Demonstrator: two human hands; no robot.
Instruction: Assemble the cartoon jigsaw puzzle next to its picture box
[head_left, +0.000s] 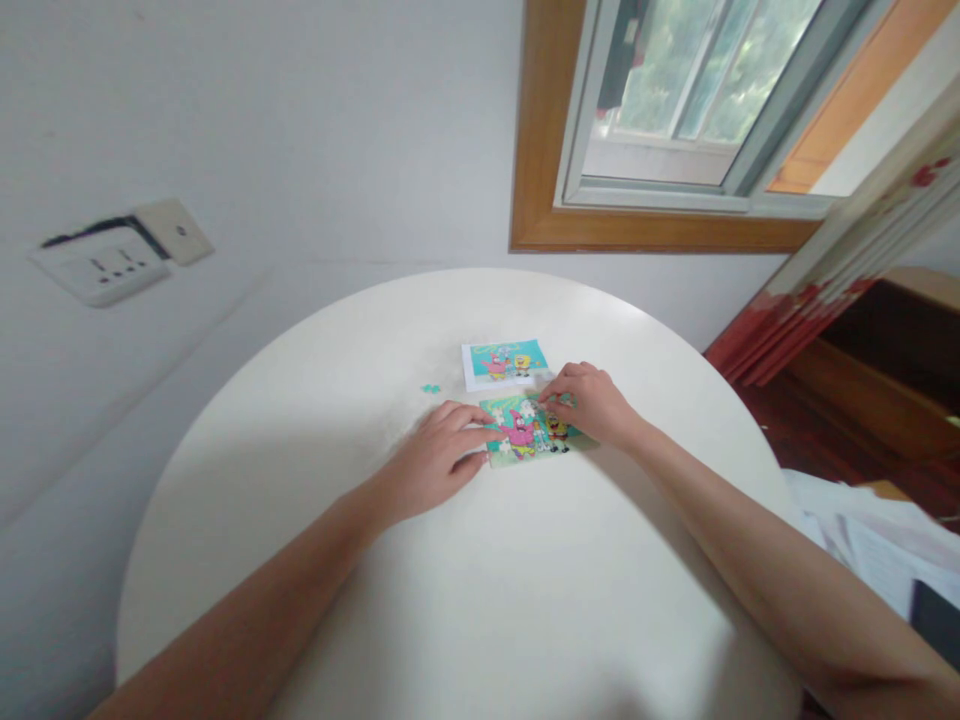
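Observation:
A jigsaw puzzle (523, 430) with a pink starfish and a yellow sponge figure lies flat on the white round table (480, 580). Several white gaps show between its pieces. My left hand (442, 450) rests at the puzzle's left edge, fingers stretched out and touching it. Over the upper right part, my right hand (589, 402) has its fingertips pinched on a puzzle piece, mostly hidden by the fingers. Just behind the puzzle is a picture card (504, 364) with the same figures. One loose teal puzzle piece (430, 388) lies beyond my left hand.
Behind the table stands a white wall with a socket (105, 265) at the left. A wood-framed window (660, 230) is at the back right, beside a red and white curtain (810, 310). Papers (870, 530) are piled to the right of the table.

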